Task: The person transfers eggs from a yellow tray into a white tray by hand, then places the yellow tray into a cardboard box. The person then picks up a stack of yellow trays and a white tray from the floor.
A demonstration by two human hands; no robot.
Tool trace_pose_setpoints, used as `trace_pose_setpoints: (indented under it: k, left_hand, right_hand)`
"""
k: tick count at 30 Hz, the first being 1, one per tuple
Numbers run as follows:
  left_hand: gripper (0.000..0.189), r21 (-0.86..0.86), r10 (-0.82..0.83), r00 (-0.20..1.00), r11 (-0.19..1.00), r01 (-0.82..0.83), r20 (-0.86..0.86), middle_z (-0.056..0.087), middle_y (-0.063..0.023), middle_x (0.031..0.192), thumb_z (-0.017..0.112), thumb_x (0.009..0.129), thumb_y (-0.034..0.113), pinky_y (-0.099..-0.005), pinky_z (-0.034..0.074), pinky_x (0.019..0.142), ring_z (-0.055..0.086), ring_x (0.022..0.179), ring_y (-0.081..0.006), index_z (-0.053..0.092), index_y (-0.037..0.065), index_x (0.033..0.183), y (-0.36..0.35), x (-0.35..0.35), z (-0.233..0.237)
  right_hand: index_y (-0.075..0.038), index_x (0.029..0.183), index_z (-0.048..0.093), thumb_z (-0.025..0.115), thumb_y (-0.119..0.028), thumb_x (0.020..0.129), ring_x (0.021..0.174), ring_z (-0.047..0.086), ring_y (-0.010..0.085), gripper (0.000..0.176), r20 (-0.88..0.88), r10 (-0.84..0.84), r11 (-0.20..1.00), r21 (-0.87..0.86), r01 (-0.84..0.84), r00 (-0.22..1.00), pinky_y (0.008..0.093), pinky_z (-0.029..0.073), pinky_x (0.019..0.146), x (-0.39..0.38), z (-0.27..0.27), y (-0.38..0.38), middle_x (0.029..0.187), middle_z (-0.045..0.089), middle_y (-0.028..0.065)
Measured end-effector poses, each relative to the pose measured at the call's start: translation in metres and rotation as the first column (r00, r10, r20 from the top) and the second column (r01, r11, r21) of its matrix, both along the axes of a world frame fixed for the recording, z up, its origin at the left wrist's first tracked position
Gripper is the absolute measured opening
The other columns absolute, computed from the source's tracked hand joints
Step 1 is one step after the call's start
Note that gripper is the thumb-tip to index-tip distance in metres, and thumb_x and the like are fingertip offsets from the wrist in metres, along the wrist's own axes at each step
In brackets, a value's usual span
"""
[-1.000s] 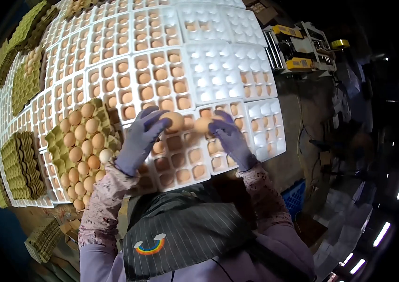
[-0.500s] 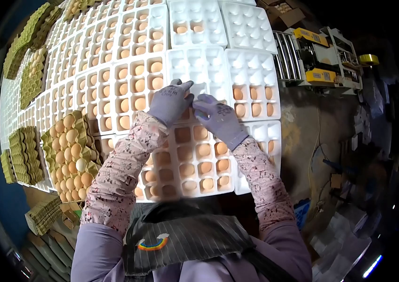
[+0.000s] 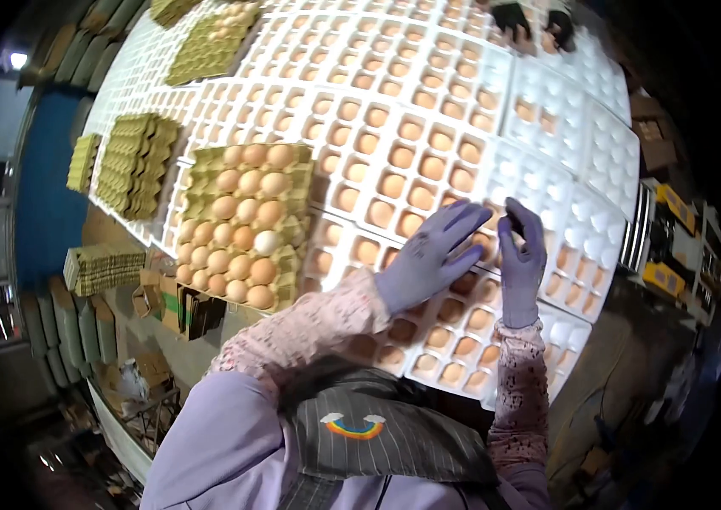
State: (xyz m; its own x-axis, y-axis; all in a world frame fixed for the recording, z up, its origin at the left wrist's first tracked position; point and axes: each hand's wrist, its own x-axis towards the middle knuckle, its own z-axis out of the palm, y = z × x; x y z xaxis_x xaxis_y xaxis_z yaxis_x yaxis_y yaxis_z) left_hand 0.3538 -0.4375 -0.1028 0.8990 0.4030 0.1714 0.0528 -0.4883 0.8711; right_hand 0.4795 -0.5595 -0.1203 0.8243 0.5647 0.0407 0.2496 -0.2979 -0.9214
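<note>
My left hand (image 3: 432, 259), in a purple-grey glove, reaches over a white foam egg tray (image 3: 403, 371) with its fingers stretched out and apart. Beside it on the right, my right hand (image 3: 523, 259) is gloved too, its fingers loosely bent and apart, with no egg visible in it. Brown eggs (image 3: 479, 320) sit in the tray's square pockets below my hands. One egg (image 3: 483, 245) shows between the two hands. To the left, a green pulp egg tray (image 3: 292, 246) holds brown eggs and a white egg (image 3: 266, 242).
Foam trays filled with eggs spread across the table. Partly filled foam trays (image 3: 585, 229) lie at the right. Stacked pulp trays (image 3: 135, 166) stand at the left. Another person's hands (image 3: 513, 25) work at the far edge. A roller conveyor (image 3: 636, 225) adjoins the right side.
The view has swung left, so the table sits further right. My hands have moved apart slightly, and my left fingers have straightened. Another person's hands have come into view at the top.
</note>
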Motion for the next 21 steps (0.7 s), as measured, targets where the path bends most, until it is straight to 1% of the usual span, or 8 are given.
trace_pose_setpoints:
  k: [8,10,12,14,16,18,19,21]
  left_hand:
    - [0.036,-0.023,0.537,0.839,0.841,-0.540,-0.086,0.069,-0.0086,0.117,0.060,0.091,0.002,-0.0298,0.053,0.091,0.066,0.109,-0.0191,0.063,0.004,0.127,0.208,-0.197,0.047]
    - [0.036,-0.020,0.427,0.890,0.900,-0.436,-0.161,0.068,-0.0094,0.119,0.059,0.092,0.005,-0.0334,0.051,0.095,0.063,0.117,-0.0231,0.064,0.008,0.128,0.259,-0.212,0.038]
    - [0.040,0.442,0.352,0.899,0.871,-0.213,-0.261,0.064,-0.0114,0.129,0.065,0.092,0.026,-0.0412,0.042,0.107,0.049,0.132,-0.0308,0.062,0.018,0.132,0.290,-0.208,0.028]
    - [0.044,0.407,0.245,0.927,0.906,-0.114,-0.285,0.063,-0.0113,0.130,0.067,0.091,0.030,-0.0415,0.042,0.106,0.050,0.131,-0.0304,0.061,0.019,0.133,0.313,-0.207,0.005]
    - [0.043,0.474,0.213,0.932,0.879,-0.052,-0.293,0.057,-0.0144,0.139,0.069,0.091,0.023,-0.0382,0.045,0.105,0.052,0.130,-0.0314,0.061,0.016,0.133,0.324,-0.204,0.008]
    - [0.042,0.306,0.119,0.969,0.951,-0.049,-0.215,0.060,-0.0127,0.134,0.067,0.094,0.019,-0.0363,0.046,0.103,0.058,0.122,-0.0279,0.059,0.012,0.135,0.330,-0.207,0.004]
    - [0.042,0.296,0.114,0.971,0.954,-0.047,-0.212,0.060,-0.0127,0.134,0.067,0.094,0.019,-0.0363,0.046,0.103,0.058,0.122,-0.0279,0.059,0.012,0.135,0.329,-0.211,0.005]
    - [0.031,-0.467,0.277,0.960,0.855,-0.225,0.046,0.064,-0.0076,0.116,0.061,0.098,0.028,-0.0300,0.050,0.089,0.062,0.103,-0.0179,0.065,0.007,0.120,0.327,-0.222,0.009]
  right_hand:
    - [-0.013,0.121,0.065,0.062,-0.032,0.093,0.114,0.059,0.0290,0.034,0.232,0.603,0.793,-0.064,-0.606,0.763,0.0412,0.048,0.096,-0.105,0.030,0.202,0.120,0.064,0.0093]
    - [-0.014,0.124,0.063,0.062,-0.033,0.092,0.114,0.057,0.0293,0.037,0.415,0.569,0.800,-0.079,-0.595,0.710,0.0409,0.046,0.100,-0.114,0.010,0.245,0.121,0.063,0.0097]
    - [-0.014,0.122,0.063,0.062,-0.033,0.091,0.114,0.057,0.0294,0.037,0.622,0.577,0.771,-0.198,-0.606,0.530,0.0416,0.044,0.101,-0.115,-0.017,0.269,0.120,0.064,0.0100]
    - [-0.012,0.121,0.067,0.064,-0.032,0.092,0.113,0.059,0.0256,0.035,0.298,0.590,0.805,-0.150,-0.574,0.750,0.0399,0.048,0.096,-0.120,0.003,0.272,0.118,0.065,0.0062]
    - [-0.010,0.120,0.067,0.061,-0.029,0.096,0.104,0.062,0.0158,0.031,-0.350,0.449,0.892,0.234,-0.387,0.822,0.0324,0.050,0.089,-0.127,0.032,0.279,0.109,0.066,0.0022]
    - [-0.007,0.113,0.070,0.059,-0.028,0.096,0.088,0.062,0.0093,0.029,-0.506,0.454,0.868,0.437,-0.236,0.733,0.0249,0.049,0.083,-0.126,0.051,0.289,0.092,0.065,0.0001]
    - [-0.008,0.115,0.068,0.061,-0.034,0.094,0.091,0.063,0.0117,0.034,-0.440,0.455,0.890,0.188,-0.415,0.775,0.0276,0.050,0.084,-0.124,0.049,0.301,0.096,0.066,0.0020]
    - [-0.012,0.118,0.067,0.065,-0.051,0.086,0.099,0.065,0.0220,0.050,0.034,0.649,0.712,-0.379,-0.591,0.760,0.0366,0.051,0.088,-0.135,0.051,0.318,0.108,0.067,0.0101]
